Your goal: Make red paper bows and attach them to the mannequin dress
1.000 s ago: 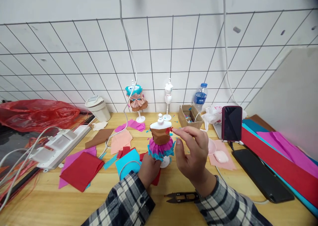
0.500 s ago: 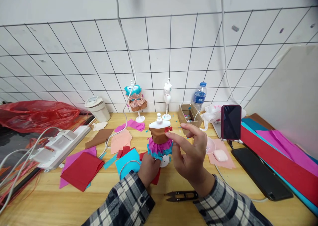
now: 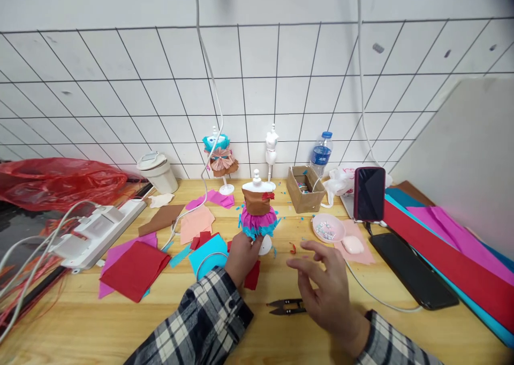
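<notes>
"Miniature white mannequin in a crepe-like dress of brown, magenta and turquoise [image 3: 257, 207]: where is it, exactly?"

"Over the middle of the pale wooden bench [image 3: 100, 322], with a long flat red strip of similar material [image 3: 433, 268] well off to the right."

"How does its long axis run?"

"Close to upright, knob at the top, round white base [image 3: 265, 245] at the bottom. Whether that base bears on the wood, I can't tell."

"Which hand is nearer?"

"The left hand [image 3: 243, 255], bare, in a plaid sleeve. Its fingers are clamped on the mannequin just beneath the turquoise hem, though the skirt covers part of the grip."

"And the right hand [image 3: 327, 290]?"

"Free of anything, fingers apart and loosely bent above the bench. From them the mannequin lies to the left and farther out, with a clear gap between."

"What is near those fingers?"

"Black thread snips [image 3: 286, 306], lying flat, tips to the left, rear end hidden by the hand. Farther out sits a shallow round pink dish [image 3: 340, 228]."

"Anything smaller?"

"A red bow-like trim [image 3: 268, 196] on the brown bodice, on the side toward the right hand; a curled red-orange scrap [image 3: 293, 247] just beside the right fingertips; and, smallest, tiny pale beads [image 3: 324, 230] inside the dish."
</notes>
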Tool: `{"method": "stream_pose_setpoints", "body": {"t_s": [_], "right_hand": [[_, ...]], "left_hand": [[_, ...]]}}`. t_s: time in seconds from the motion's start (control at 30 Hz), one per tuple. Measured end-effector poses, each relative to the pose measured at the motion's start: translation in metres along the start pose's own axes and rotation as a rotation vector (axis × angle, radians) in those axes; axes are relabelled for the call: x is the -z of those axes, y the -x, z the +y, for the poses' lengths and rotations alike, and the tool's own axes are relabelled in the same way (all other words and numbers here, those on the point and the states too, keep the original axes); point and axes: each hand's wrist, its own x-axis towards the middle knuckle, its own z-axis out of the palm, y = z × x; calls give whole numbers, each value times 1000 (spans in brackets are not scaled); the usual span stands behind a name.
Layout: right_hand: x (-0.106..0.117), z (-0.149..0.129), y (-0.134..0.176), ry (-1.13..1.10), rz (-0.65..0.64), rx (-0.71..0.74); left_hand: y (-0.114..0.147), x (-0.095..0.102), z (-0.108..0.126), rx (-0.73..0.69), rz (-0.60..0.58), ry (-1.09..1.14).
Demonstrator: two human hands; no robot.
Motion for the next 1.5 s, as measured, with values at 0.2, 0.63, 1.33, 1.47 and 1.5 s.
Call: {"method": "stream_pose_setpoints", "body": {"t_s": [0.2, 0.63, 1.33, 1.47, 1.5], "right_hand": [[1, 8, 18, -45, -444, -89], [8, 22, 15, -36, -833, -145], [8, 46, 12, 52, -723, -188], [7, 46, 14, 57, -709, -181], [6, 47, 14, 58, -709, -185]], "left_hand": [[10, 25, 4, 7, 65, -46], [63, 78, -18, -387, -384, -344], [69, 77, -1, -357, -271, -342], [67, 126, -22, -125, -349, -444], [67, 136, -28, -80, -378, -460]]}}
